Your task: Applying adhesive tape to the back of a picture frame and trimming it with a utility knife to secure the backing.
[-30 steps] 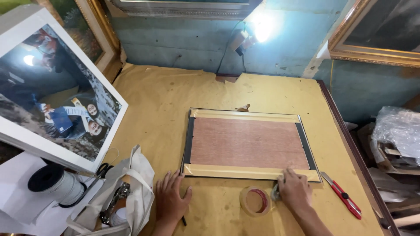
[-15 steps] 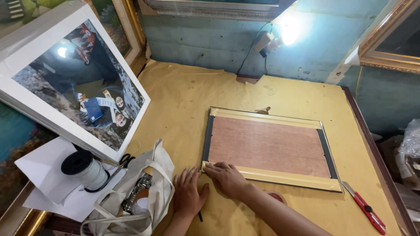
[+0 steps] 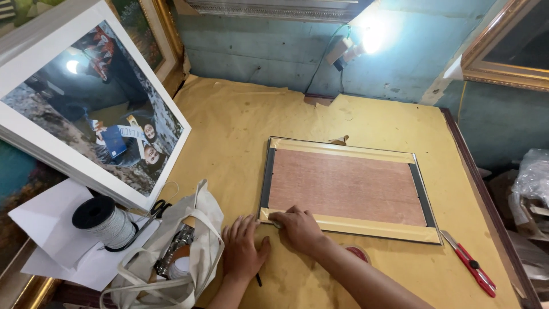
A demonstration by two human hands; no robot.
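Since a second ago, the right hand [image 3: 298, 228] has been moved from the frame's [image 3: 346, 189] near right corner to its near left corner, where flat, closed fingers are pressed on the taped edge. The left hand [image 3: 244, 248] is laid spread on the table [image 3: 229, 126] just beside it, near a bag [image 3: 183, 246]. Open paper is left beyond the frame; a red cutter [image 3: 472, 265] lies right.

My left hand [image 3: 243, 247] lies flat, palm down, fingers spread forward. My right hand [image 3: 297, 227] (its forearm slanting in from the lower right) sits just beside it, fingers curled and pressing down.
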